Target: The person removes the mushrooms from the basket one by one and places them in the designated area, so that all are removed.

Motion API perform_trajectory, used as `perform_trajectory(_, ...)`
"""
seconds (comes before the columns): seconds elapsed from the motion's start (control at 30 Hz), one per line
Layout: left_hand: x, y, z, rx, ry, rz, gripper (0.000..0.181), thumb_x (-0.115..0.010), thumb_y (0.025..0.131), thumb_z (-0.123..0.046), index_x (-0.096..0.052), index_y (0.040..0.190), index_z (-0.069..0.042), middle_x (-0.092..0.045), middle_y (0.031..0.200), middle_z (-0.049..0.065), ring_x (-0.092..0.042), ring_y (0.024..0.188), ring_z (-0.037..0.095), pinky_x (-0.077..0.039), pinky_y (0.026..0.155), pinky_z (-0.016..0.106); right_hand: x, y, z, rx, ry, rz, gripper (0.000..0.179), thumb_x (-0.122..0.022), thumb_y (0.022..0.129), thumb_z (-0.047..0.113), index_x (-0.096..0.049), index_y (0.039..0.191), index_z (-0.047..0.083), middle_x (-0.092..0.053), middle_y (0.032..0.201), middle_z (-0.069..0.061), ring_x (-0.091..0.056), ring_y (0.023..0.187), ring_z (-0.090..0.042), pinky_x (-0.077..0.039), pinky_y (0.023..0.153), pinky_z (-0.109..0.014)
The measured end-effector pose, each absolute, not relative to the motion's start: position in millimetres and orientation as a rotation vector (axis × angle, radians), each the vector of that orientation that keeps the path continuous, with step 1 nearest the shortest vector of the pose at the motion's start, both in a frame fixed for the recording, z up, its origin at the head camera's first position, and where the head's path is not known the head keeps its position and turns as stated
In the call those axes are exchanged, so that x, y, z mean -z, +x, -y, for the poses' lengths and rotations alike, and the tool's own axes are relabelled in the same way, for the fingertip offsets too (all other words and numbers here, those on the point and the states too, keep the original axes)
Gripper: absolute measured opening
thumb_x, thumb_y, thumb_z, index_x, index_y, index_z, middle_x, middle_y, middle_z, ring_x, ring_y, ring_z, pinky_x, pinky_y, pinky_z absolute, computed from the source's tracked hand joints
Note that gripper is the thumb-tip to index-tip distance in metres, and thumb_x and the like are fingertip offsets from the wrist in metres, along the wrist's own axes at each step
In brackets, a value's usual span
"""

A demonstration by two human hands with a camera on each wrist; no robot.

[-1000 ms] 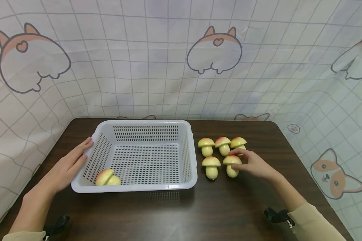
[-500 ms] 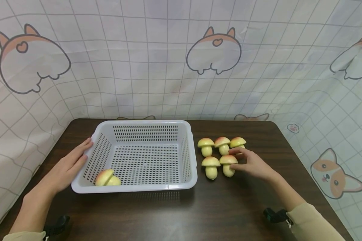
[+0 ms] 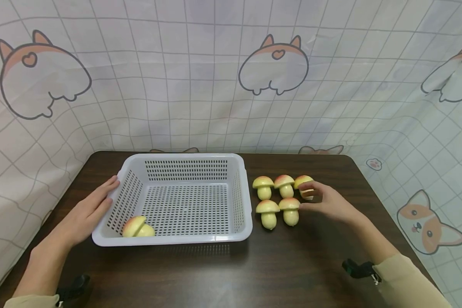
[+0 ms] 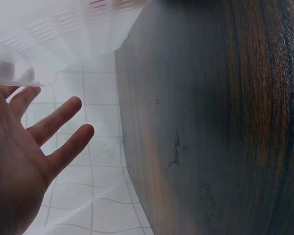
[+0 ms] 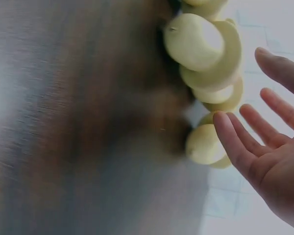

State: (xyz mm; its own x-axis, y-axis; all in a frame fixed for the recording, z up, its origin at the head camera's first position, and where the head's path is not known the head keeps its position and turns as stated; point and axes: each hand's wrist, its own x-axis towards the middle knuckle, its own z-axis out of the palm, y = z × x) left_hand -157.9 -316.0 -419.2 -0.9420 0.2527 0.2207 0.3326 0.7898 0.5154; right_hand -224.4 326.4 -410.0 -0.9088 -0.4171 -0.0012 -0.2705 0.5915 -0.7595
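A pale grey slotted plastic basket (image 3: 185,241) stands on the table, with one yellow toy mushroom (image 3: 132,226) lying tilted in its near left corner. Fingers of my left hand (image 3: 85,214) rest on the basket's left rim; the left wrist view shows them spread. Right of the basket, several more yellow mushrooms with reddish caps stand in two rows. My right hand (image 3: 325,203) has thumb and fingers apart, holding nothing. Its fingertips overlap the back-row right mushroom (image 3: 302,181) in the head view, and the thumb is close beside the front-row right mushroom (image 3: 290,211).
The front-row left mushroom (image 3: 268,214) and two back-row mushrooms, the left one (image 3: 263,188) and the middle one (image 3: 284,187), stand close to the basket's right side. A patterned cloth (image 3: 215,85) hangs behind the dark wooden table (image 3: 200,278).
My right hand slid the front-row right mushroom left against its neighbour, let go of it, then shifted right and slightly back to the back-row right mushroom. The left hand stayed put.
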Motion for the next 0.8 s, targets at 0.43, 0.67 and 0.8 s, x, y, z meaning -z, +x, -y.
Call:
perform_trajectory(0.43,420,-159,320,0.837,-0.502,2.796,0.053,-0.047,0.109,-0.02,-0.036,0.159,-0.007,-0.025,0.168,0.012,-0.047,0.131,0.044,-0.022,0.093,0.005,345,-253,-289,1.132,-0.797,-2.666,0.052,-0.077,0.095,0.025,-0.055,0.141,0.012,-0.057,0.14,-0.01,-0.054,0.13,-0.033,-0.051,0.095,-0.046)
perform_trajectory(0.67,419,-158,318,0.83,-0.494,2.811,0.054,-0.047,0.11,-0.021,-0.035,0.16,-0.008,-0.024,0.168,0.01,-0.049,0.129,0.042,-0.031,0.093,0.012,318,-264,-242,1.091,-0.931,-2.607,0.05,-0.077,0.095,0.025,-0.057,0.14,0.014,-0.057,0.141,-0.005,-0.054,0.13,-0.029,-0.05,0.097,-0.047)
perform_trajectory(0.8,420,-158,318,0.839,-0.502,2.799,0.053,-0.047,0.109,-0.02,-0.035,0.16,-0.008,-0.025,0.168,0.01,-0.048,0.129,0.042,-0.027,0.092,0.009,306,-266,-212,1.056,-0.991,-2.571,0.05,-0.076,0.095,0.022,-0.057,0.139,0.013,-0.058,0.14,-0.004,-0.057,0.128,-0.029,-0.052,0.095,-0.043)
